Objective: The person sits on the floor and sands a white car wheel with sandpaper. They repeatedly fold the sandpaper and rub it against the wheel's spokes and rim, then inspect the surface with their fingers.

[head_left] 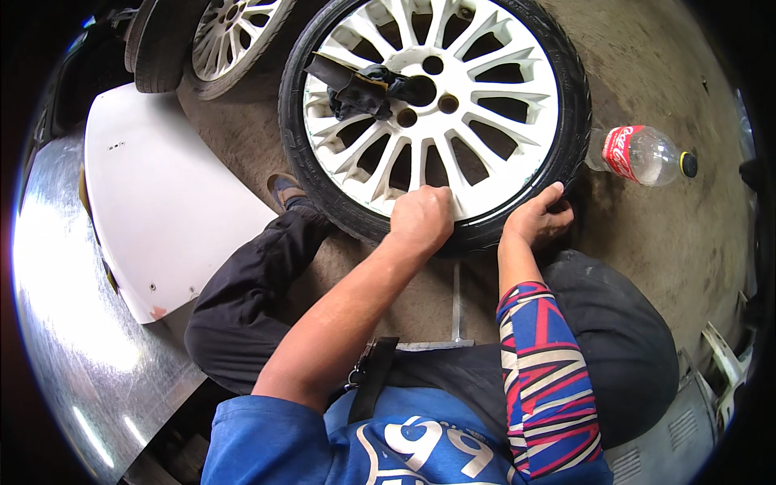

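A white multi-spoke alloy wheel (pixel 453 145) with a black tyre (pixel 575 97) lies tilted before me. My left hand (pixel 422 218) is closed in a fist against the rim's near edge; whatever is inside its fingers is hidden. At the tyre's near right side, my right hand (pixel 537 218) grips the tyre, one digit along the sidewall and the others curled at the outer edge. A crumpled black cloth or glove (pixel 362 101) rests on the spokes left of the hub, beside a dark folded sheet (pixel 330 71) that looks like sandpaper.
To the right, a clear plastic bottle (pixel 647 155) with a red label lies on the floor. A white car panel (pixel 162 194) and a shiny metal sheet (pixel 73 283) are on the left. Another white wheel (pixel 234 40) stands behind. Metal parts (pixel 727 356) sit at lower right.
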Motion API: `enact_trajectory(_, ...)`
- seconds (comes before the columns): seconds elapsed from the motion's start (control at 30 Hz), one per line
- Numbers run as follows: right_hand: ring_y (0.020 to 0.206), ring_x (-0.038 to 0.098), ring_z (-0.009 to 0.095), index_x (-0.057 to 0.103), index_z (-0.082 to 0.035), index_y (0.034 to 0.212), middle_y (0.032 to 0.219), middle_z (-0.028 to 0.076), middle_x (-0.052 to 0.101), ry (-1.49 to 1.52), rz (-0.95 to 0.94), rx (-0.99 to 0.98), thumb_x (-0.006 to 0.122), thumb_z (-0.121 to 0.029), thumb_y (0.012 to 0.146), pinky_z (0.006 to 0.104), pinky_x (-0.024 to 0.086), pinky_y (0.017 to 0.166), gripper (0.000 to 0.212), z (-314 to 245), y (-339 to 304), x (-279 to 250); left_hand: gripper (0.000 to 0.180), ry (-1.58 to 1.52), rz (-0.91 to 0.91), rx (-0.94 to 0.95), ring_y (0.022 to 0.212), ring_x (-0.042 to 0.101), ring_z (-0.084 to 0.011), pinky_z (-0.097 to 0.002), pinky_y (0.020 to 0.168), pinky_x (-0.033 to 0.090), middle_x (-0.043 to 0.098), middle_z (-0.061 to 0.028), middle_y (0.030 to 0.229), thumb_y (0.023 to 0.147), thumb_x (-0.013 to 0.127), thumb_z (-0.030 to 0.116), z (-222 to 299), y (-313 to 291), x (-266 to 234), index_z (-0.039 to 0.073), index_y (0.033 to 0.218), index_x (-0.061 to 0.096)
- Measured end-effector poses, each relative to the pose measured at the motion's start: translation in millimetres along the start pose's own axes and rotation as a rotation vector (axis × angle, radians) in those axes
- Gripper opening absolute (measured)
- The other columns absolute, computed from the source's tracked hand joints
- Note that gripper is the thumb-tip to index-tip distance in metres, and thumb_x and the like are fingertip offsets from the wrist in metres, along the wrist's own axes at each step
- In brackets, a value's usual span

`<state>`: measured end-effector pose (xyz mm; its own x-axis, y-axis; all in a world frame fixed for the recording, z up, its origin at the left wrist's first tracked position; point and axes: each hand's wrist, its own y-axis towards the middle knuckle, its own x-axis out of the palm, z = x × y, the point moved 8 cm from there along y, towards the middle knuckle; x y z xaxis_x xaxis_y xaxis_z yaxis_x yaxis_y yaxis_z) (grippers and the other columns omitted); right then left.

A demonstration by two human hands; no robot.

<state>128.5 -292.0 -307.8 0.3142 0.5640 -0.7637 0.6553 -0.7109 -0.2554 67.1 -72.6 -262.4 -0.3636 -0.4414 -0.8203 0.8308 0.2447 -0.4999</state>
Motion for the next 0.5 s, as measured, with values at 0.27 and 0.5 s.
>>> enact_trajectory(0.27, 0.124, 0.053, 0.044, 0.049, 0.003, 0.134, 0.134, 0.028, 0.052, 0.005, -0.02, -0.004, 0.054, -0.058, 0.099, 0.05, 0.044, 0.104, 0.07, 0.5, 1.8, 2.2, 0.016, 0.103, -0.023, 0.058, 0.072, 0.074, -0.0361, -0.0449, 0.065, 0.06, 0.072, -0.0198, 0.076, 0.087, 0.059, 0.011, 7.2, -4.4, -1.2, 0.005, 0.083, 0.073)
enact_trajectory(0.5, 0.122, 0.053, 0.043, 0.049, 0.002, 0.133, 0.132, 0.028, 0.052, 0.021, -0.011, -0.008, 0.056, -0.055, 0.099, 0.0498, 0.044, 0.103, 0.067, 2.9, 1.7, 3.1, 0.015, 0.096, 0.016, 0.179, 0.069, 0.072, -0.0391, -0.0494, 0.062, 0.057, 0.069, -0.021, 0.071, 0.091, 0.055, 0.011, 8.0, -11.3, -1.3, 0.006, 0.089, 0.069)
